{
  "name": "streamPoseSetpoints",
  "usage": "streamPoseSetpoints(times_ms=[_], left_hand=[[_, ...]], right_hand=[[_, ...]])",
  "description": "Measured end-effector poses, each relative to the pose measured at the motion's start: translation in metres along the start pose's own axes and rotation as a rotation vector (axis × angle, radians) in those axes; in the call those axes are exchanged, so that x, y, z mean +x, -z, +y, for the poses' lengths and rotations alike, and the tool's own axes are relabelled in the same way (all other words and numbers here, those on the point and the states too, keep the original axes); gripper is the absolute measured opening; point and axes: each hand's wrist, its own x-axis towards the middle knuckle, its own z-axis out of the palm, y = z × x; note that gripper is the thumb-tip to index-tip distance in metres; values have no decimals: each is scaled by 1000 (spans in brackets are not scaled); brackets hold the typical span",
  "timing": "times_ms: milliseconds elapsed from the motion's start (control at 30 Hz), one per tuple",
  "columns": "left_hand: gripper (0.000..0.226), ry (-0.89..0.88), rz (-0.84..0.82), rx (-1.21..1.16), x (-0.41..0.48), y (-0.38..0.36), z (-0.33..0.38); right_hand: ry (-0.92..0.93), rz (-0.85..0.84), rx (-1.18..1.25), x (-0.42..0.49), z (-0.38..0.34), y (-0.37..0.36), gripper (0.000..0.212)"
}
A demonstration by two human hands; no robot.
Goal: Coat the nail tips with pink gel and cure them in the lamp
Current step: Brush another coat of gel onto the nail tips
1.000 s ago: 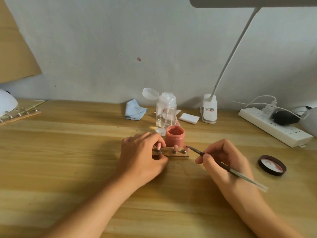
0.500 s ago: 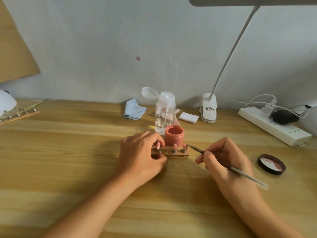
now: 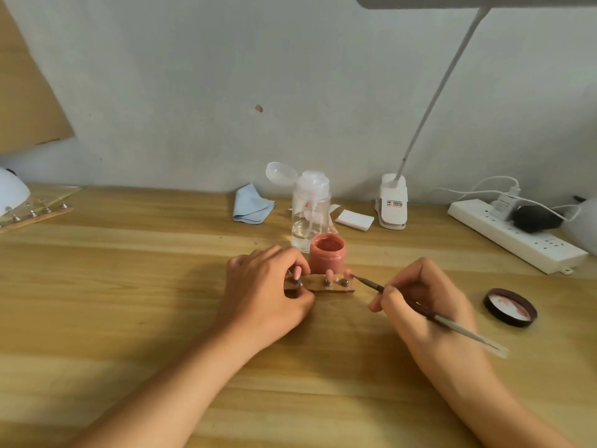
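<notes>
A small wooden holder (image 3: pixel 318 283) lies mid-table with pink nail tips (image 3: pixel 329 275) standing on its metal studs. My left hand (image 3: pixel 265 292) grips the holder's left end, fingers curled over it. My right hand (image 3: pixel 420 305) holds a thin brush (image 3: pixel 429 313) like a pen; its tip touches the rightmost nail tip (image 3: pixel 348 273). Just behind the holder stands an open jar of pink gel (image 3: pixel 327 257). At the far left edge sits the white curing lamp (image 3: pixel 11 192), partly cut off.
The jar's black lid (image 3: pixel 510 307) lies to the right. Behind are a clear pump bottle (image 3: pixel 310 210), blue cloth (image 3: pixel 252 206), white pads (image 3: pixel 354 219), desk lamp clamp (image 3: pixel 392 205) and power strip (image 3: pixel 517 236). Another tip holder (image 3: pixel 35 215) lies far left.
The brush tip has moved slightly left onto the rightmost nail tip. My left hand keeps the same hold on the holder.
</notes>
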Motion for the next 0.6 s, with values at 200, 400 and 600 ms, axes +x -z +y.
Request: streamPoseSetpoints(times_ms=[200,400,600], left_hand=[[18,-1,-5,2,0,1,1],[17,3,-17,2,0,1,2],[17,1,-13,4,0,2,2]], right_hand=[[42,-2,-72,-1,-1,2,14],[92,-31,-96,0,0,2,20],[127,-37,-98,-2,0,1,20]])
